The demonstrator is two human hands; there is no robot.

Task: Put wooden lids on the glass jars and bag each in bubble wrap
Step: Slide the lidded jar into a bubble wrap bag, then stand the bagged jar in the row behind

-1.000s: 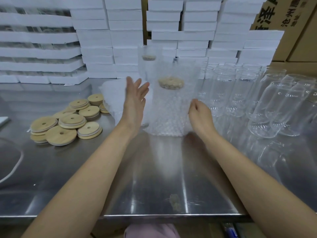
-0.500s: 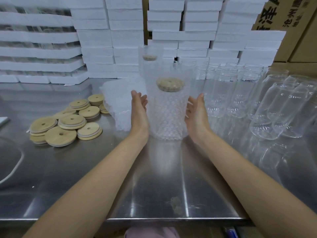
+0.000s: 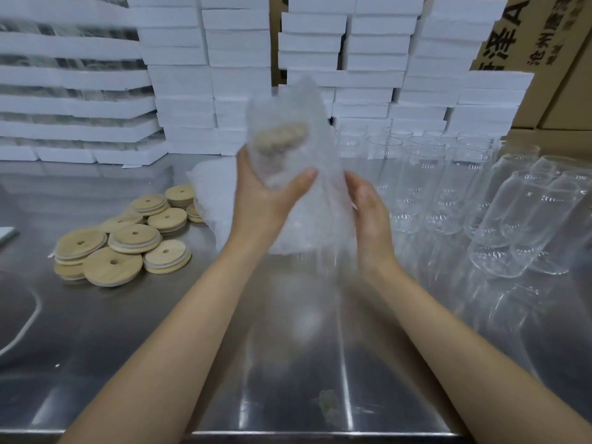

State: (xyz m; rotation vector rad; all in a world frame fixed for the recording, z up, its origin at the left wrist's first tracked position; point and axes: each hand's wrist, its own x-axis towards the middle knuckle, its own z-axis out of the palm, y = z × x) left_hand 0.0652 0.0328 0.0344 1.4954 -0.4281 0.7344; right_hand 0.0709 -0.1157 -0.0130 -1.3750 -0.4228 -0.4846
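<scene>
Above the middle of the bare steel table (image 3: 288, 347), the left grip (image 3: 266, 200) is clasped round a clear bubble-wrap bag (image 3: 320, 139), thumb across its near face. Inside the bag sits one tall clear glass jar (image 3: 275, 168) capped with a round pale wooden lid (image 3: 282, 136). All of it is blurred and held off the table. The right grip (image 3: 368, 209) is released, with its fingers straight and its palm turned to the bag's right side. The blur hides whether it touches the bag.

The step in hand appears to be finishing this one bagged jar, which is already lidded and inside its wrap. The next move probably calls for settling the loose top of the bag and setting the bundle aside. After that comes a fresh jar and lid.

One bagged jar is held. About nine loose round wooden lids (image 3: 134, 238) show their tops at near left. Some are stacked on others, so the true number is higher. At right stand unlidded clear glass jars (image 3: 413, 187), at least a dozen upright, with three or four leaning further right. The overlapping glass prevents an exact count. Behind the left grip lies a heap of spare bubble-wrap bags (image 3: 205, 184), which cannot be counted.
</scene>
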